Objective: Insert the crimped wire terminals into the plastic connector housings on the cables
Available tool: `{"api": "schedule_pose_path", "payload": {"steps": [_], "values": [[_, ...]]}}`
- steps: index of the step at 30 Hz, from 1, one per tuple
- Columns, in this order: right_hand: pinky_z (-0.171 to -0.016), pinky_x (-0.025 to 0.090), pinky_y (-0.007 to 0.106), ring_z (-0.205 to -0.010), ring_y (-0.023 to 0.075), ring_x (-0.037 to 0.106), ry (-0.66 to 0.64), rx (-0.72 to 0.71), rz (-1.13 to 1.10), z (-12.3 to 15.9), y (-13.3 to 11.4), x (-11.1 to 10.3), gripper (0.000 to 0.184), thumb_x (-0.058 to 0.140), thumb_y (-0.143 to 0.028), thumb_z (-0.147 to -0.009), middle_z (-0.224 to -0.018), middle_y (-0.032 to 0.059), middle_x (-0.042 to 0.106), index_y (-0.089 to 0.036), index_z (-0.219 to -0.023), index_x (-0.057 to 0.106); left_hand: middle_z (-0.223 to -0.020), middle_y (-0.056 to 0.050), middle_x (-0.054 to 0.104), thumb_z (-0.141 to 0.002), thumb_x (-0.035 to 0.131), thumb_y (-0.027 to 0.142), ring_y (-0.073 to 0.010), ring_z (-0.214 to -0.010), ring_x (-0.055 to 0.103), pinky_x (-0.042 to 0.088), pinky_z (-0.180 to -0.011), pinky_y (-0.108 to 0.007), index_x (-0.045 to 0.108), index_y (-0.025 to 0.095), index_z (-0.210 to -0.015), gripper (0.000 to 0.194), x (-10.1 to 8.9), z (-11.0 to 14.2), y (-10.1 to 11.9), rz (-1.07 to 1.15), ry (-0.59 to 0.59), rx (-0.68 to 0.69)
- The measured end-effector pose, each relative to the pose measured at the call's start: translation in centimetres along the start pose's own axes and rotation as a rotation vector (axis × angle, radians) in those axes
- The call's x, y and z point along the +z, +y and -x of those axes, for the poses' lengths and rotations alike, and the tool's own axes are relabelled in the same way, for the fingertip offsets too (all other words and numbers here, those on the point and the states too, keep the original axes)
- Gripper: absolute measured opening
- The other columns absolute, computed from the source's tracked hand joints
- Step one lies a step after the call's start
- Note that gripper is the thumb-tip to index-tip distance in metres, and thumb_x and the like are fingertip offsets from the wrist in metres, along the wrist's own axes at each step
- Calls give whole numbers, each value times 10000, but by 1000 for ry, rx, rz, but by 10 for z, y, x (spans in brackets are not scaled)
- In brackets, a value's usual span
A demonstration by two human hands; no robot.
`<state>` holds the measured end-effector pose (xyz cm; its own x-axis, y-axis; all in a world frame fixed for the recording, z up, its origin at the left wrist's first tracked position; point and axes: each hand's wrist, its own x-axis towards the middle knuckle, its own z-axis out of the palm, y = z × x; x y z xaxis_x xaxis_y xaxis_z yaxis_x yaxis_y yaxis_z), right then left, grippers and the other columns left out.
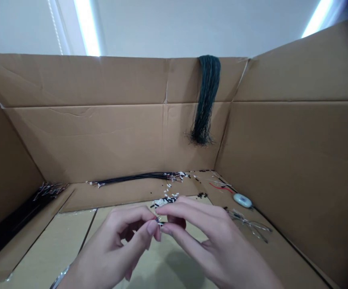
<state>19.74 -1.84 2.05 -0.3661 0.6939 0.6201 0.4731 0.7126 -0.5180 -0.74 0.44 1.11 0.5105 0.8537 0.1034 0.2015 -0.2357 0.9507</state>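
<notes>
My left hand [122, 237] is closed in a pinch, thumb against forefinger, on a tiny dark piece with thin light ends. Opposite it, my right hand [200, 237] pinches the same spot between thumb and fingertips, where a small black-and-white piece [161, 223] shows. The fingertips of both hands nearly meet, and most of what they hold is hidden. Just beyond the fingers lies a loose heap of small white and black sleeves [163, 202]. A bundle of black cables [137, 176] with bare, coloured wire ends stretches along the back.
Cardboard walls [101, 140] enclose the work surface. Dark green threads [208, 92] hang over the back wall. More black cables [14, 216] lie at left. At right are a pale blue oval object [242, 200], eyeglasses [249, 222] and a red wire [220, 187].
</notes>
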Motion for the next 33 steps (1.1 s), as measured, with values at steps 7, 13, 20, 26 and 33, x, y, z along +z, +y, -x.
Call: {"api": "schedule_pose_path", "payload": {"steps": [7, 13, 20, 26, 33], "values": [[-718, 583, 254, -889, 182, 733, -21, -21, -1, 0, 2, -5, 219, 592, -225, -1005, -1029, 7, 767, -315, -1180, 688, -614, 40, 447, -960, 538, 575, -55, -383, 353, 296, -346, -165, 649, 206, -809, 413, -3, 1, 1, 29, -63, -44], [-770, 565, 304, -899, 193, 717, -56, 73, -10, -9, 16, -14, 218, 613, -257, -999, -1003, 4, 759, -345, -1160, 730, -495, 70, 402, -967, 544, 555, -69, -363, 359, 270, -379, -179, 656, 203, -841, 390, -13, -13, -3, 24, 20, -19], [-765, 526, 293, -891, 176, 685, 28, 157, -121, -24, 35, -4, 172, 580, -212, -991, -987, 30, 737, -253, -993, 747, -582, 53, 363, -998, 516, 505, -107, -489, 317, 275, -431, -198, 722, 219, -986, 353, -5, -27, -12, -60, 269, 112], [-616, 460, 249, -674, 136, 613, -19, 282, -214, -38, 73, 35, 131, 573, -289, -986, -810, 6, 698, -214, -991, 680, -624, 31, 426, -990, 535, 476, -119, -518, 314, 279, -442, -206, 720, 199, -949, 336, -11, -39, -23, 76, 281, 90], [-608, 492, 247, -643, 137, 620, -80, 343, -345, -53, 122, 87, 162, 585, -313, -943, -732, 0, 669, -168, -997, 633, -653, 47, 372, -964, 523, 569, -106, -512, 264, 213, -435, -201, 662, 192, -936, 403, -28, -58, -42, 196, 258, -1]]}}
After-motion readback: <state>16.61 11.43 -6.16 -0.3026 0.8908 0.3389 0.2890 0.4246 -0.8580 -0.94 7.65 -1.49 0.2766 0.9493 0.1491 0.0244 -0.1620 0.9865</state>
